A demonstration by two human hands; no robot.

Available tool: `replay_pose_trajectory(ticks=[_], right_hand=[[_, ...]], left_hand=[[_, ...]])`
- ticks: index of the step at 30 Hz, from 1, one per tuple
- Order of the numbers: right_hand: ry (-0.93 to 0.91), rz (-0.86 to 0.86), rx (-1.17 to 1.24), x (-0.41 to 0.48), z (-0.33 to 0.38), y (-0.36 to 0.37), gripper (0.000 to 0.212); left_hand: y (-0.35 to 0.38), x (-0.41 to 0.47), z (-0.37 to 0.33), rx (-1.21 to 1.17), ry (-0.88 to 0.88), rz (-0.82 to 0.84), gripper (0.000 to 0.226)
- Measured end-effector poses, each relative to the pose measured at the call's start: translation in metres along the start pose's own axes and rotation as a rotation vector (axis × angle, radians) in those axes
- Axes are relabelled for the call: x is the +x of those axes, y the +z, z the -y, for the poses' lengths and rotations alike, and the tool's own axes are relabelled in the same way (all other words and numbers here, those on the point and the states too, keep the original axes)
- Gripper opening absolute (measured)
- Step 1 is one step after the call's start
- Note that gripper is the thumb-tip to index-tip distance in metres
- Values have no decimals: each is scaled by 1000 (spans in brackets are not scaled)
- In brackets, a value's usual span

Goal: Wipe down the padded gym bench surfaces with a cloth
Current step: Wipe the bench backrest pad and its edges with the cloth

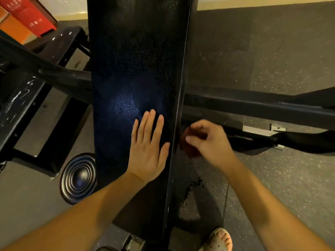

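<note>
left hand (147,149) flat on bench pad (137,60) running straight ahead; right hand (208,142) grips cloth (188,148).

Left hand (147,147) flat on bench pad (134,60), right hand (208,140) gripping dark cloth (188,145) at pad's edge

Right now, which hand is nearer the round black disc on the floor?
Left. The left hand lies flat on the bench pad, right of the disc; the right hand grips the cloth beyond the pad's right edge, farther away.
</note>
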State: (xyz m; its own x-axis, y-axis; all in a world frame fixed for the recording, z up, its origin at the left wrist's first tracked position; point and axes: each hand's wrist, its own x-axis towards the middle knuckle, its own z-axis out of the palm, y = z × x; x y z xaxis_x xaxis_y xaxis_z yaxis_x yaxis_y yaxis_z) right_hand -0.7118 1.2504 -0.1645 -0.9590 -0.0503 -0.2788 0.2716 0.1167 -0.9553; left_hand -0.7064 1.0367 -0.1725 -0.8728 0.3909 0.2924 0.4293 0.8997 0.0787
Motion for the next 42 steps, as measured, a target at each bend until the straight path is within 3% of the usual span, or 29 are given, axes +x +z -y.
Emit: replay_pose_trajectory(ticks=[5, 7, 11, 15, 17, 22, 25, 29, 35, 42], right_hand=[[-66, -112, 108, -5, -8, 24, 27], [-20, -55, 100, -36, -31, 44, 32], [98, 70, 20, -60, -49, 57, 21], [-68, -190, 73, 0, -6, 36, 22], [-124, -242, 99, -3, -8, 42, 21], [118, 30, 19, -84, -63, 78, 20], [-30, -100, -70, -39, -45, 61, 26], [-168, -299, 42, 2, -8, 47, 18], [156, 4, -45, -90, -80, 87, 17], [-193, -338, 107, -6, -18, 58, 15]], left_hand=[[15, 0, 3, 1, 11, -52, 68], [17, 0, 3, -2, 17, -65, 69], [16, 0, 1, 9, 17, -60, 71], [14, 0, 2, 8, 19, -58, 71], [15, 0, 2, 8, 23, -60, 71], [16, -1, 2, 26, 22, -56, 71], [15, -2, 2, 38, 33, -47, 72], [15, -2, 3, 50, 41, -43, 73], [17, -2, 2, 59, 38, -67, 73], [20, -2, 5, 51, 50, -88, 74]])
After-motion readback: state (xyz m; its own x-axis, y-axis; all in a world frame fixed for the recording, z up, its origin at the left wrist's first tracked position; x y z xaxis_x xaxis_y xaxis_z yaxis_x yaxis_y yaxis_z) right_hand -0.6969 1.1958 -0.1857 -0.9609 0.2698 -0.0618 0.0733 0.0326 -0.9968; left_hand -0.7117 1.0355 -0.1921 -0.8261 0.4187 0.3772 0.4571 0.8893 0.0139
